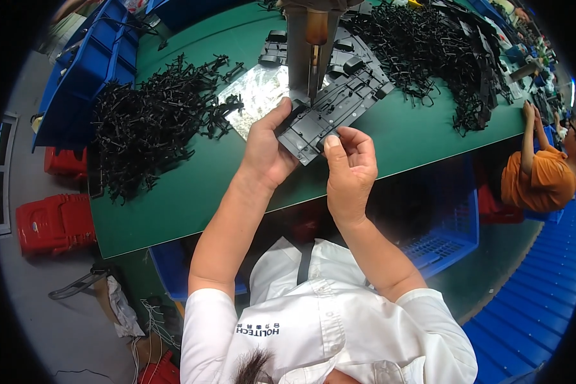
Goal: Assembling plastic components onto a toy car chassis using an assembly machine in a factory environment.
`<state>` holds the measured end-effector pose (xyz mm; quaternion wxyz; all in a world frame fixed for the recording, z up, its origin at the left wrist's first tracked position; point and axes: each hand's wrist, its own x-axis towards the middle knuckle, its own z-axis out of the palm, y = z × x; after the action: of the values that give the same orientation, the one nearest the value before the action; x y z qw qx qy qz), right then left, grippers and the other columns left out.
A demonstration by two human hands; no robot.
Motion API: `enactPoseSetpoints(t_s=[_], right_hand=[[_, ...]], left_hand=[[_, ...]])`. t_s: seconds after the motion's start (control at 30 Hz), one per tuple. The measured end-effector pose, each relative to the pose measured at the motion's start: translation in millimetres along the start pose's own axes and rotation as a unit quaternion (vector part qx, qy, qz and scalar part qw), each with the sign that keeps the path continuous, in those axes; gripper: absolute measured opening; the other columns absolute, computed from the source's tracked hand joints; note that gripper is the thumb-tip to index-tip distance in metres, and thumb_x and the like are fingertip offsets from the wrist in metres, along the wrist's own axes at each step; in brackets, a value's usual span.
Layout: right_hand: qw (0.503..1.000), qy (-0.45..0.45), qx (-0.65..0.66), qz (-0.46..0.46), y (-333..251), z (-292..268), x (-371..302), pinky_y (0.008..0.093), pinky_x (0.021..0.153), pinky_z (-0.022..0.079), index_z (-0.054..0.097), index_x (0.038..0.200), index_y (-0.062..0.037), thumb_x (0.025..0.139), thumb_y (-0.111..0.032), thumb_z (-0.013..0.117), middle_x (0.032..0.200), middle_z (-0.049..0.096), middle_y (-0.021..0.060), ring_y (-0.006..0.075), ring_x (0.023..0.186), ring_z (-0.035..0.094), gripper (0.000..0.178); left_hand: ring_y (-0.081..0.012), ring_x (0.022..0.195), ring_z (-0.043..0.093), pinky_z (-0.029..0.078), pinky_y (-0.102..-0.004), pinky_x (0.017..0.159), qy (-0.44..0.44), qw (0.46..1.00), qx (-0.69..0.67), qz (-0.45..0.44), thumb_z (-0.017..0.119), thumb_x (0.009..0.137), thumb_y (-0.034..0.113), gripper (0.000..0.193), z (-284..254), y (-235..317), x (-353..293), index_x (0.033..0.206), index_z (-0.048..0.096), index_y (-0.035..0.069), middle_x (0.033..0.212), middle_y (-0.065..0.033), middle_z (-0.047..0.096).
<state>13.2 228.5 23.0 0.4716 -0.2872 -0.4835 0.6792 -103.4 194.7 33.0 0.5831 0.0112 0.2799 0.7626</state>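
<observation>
A long black plastic chassis plate [339, 110], like the underside of a toy car, is tilted over the middle of the green table [403, 144]. My left hand [267, 146] is closed on its left end, thumb along the upper edge. On the near edge, my right hand [352, 163] pinches with thumb and bent forefinger; any small part between them is hidden. Right above the plate stands a machine's narrow metal tip [313, 80], close to its surface; whether they touch I cannot tell. A shiny silver sheet [253, 93] lies beneath.
Tangled black plastic parts [150, 121] heap at the left, and another heap [406, 45] at the far right. Blue bins [83, 77] stand along the left edge. Red stools [56, 223] and a blue crate [451, 233] are below table level. A person in orange [539, 176] sits at the right.
</observation>
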Motion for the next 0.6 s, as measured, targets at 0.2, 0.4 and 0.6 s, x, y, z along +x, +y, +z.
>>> enactPoseSetpoints(t_s=[0.2, 0.4, 0.6], right_hand=[[1.000, 0.002, -0.006, -0.005, 0.8, 0.1, 1.4, 0.0182, 0.065, 0.043, 0.046, 0.102, 0.0034, 0.084, -0.007, 0.060, 0.089, 0.052, 0.0055, 0.0058, 0.075, 0.050, 0.025], [1.000, 0.004, -0.012, -0.003, 0.5, 0.9, 1.4, 0.0183, 0.065, 0.043, 0.047, 0.102, 0.0034, 0.083, -0.008, 0.061, 0.088, 0.053, 0.0056, 0.0057, 0.074, 0.049, 0.026], [1.000, 0.004, -0.009, -0.004, 0.8, 1.0, 0.8, 0.0183, 0.065, 0.043, 0.047, 0.102, 0.0033, 0.083, -0.008, 0.061, 0.088, 0.053, 0.0056, 0.0056, 0.073, 0.049, 0.026]], left_hand=[[-0.0300, 0.096, 0.059, 0.047, -0.0417, 0.087, 0.003, 1.000, -0.023, 0.005, 0.036, 0.095, 0.027, 0.034, -1.1, -0.6, 3.4, 0.109, 0.047, -0.002, 0.105, -0.0189, 0.057], [-0.0302, 0.096, 0.059, 0.047, -0.0418, 0.087, 0.006, 1.000, -0.029, 0.007, 0.037, 0.094, 0.027, 0.034, -0.4, 0.0, 2.3, 0.109, 0.047, -0.002, 0.105, -0.0191, 0.057], [-0.0299, 0.095, 0.059, 0.048, -0.0421, 0.086, 0.006, 0.999, -0.036, 0.004, 0.039, 0.094, 0.027, 0.031, -0.9, 0.3, 0.8, 0.105, 0.049, 0.000, 0.103, -0.0188, 0.058]])
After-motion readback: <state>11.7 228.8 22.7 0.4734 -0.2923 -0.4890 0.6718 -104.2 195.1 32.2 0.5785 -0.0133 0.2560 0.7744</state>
